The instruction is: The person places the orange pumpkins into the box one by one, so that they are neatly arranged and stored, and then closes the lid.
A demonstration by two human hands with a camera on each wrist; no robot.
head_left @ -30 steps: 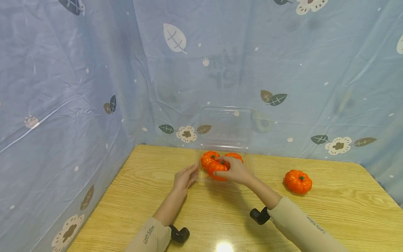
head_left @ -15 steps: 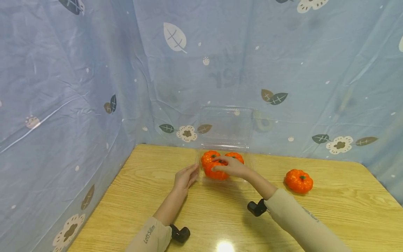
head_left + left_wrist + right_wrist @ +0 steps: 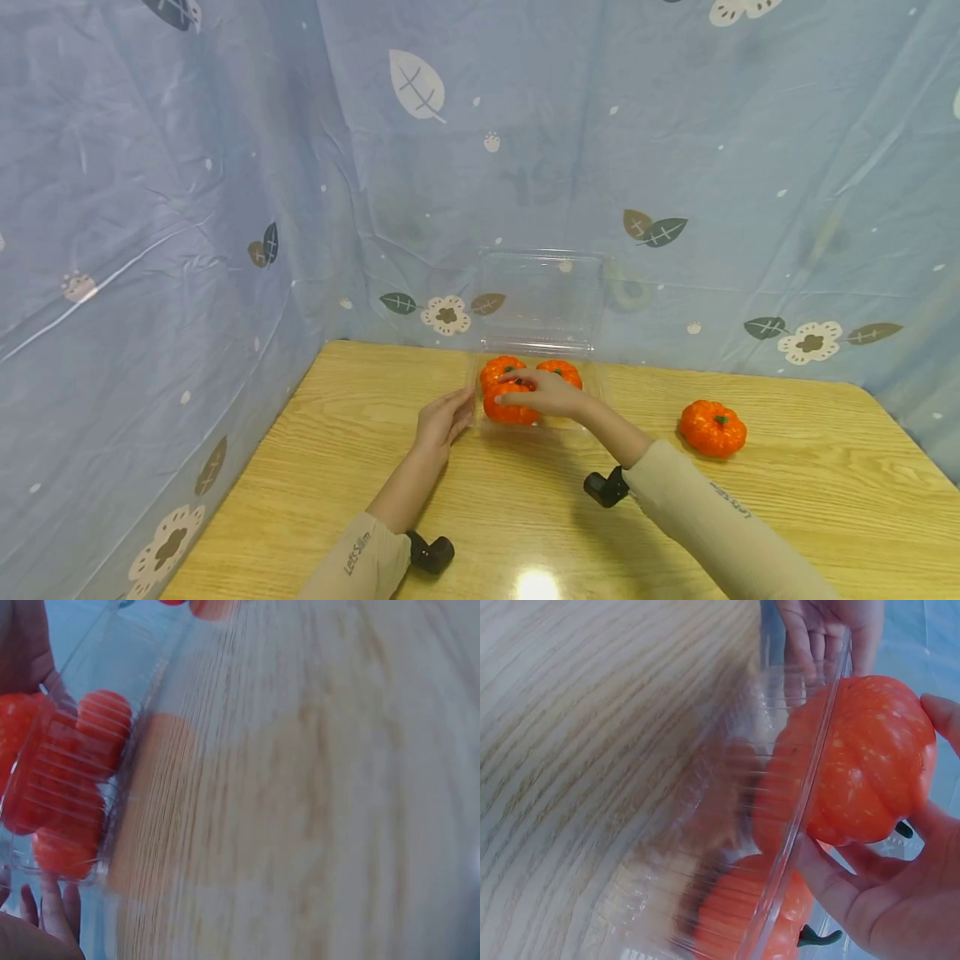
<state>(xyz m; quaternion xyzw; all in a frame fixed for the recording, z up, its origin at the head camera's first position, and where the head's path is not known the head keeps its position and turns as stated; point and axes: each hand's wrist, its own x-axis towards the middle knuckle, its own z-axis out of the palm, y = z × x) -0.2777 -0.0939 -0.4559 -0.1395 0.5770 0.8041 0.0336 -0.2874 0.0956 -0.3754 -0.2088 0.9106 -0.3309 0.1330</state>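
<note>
A clear plastic clamshell box [image 3: 596, 385] stands open at the back of the wooden table, its lid [image 3: 542, 300] raised against the backdrop. Two orange toy pumpkins [image 3: 560, 370] lie in the back of the box. My right hand [image 3: 543, 394] grips a third pumpkin [image 3: 508, 408] from above and holds it in the box's front left part; the right wrist view shows fingers curled round this pumpkin [image 3: 862, 761] behind the box's rim [image 3: 799, 817]. My left hand [image 3: 444, 421] rests with straight fingers against the box's left wall. Another pumpkin [image 3: 712, 427] sits alone on the table at the right.
The wooden table [image 3: 810, 500] is walled by a blue leaf-and-flower cloth [image 3: 187, 208] at the back and left. Black wrist camera mounts [image 3: 431, 553] sit under both forearms. A light glare marks the table's near edge [image 3: 536, 586].
My right hand has carried the pumpkin a little farther back and left, down into the box. The left hand has stayed at the box's left side.
</note>
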